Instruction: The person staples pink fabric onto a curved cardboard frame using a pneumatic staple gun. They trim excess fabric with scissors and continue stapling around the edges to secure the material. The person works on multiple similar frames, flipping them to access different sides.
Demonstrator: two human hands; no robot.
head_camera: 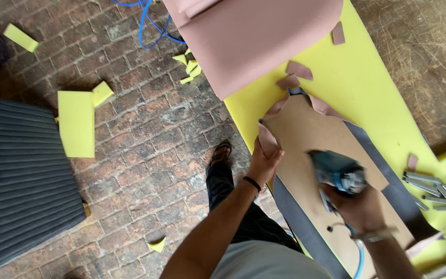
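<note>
Brick floor [150, 124] fills the left of the view, littered with yellow foam offcuts [76, 123], and a grey ribbed cushion [21, 175] sits at the far left. On the right, a big yellow foam sheet [360, 77] covers the work surface, and a pinkish-brown upholstered piece [256, 36] lies across its top end. Below that lies the wooden panel [316, 150], flat on the foam with pink fabric [270, 139] wrapped up around its near edge and grey fabric showing along its sides. The left hand [263, 165] presses on the panel's left edge, fingers curled tight, pinching the pink fabric flap against the wood. The right hand [360, 206] is over the panel's middle, fingers closed around a teal staple gun [339, 173], blurred, with a blue air hose [360, 258] trailing from it. Off to the right, strips of metal staples [432, 188] rest on the yellow foam, well apart from both hands. Small pink scraps [299, 70] dot the sheet.
</note>
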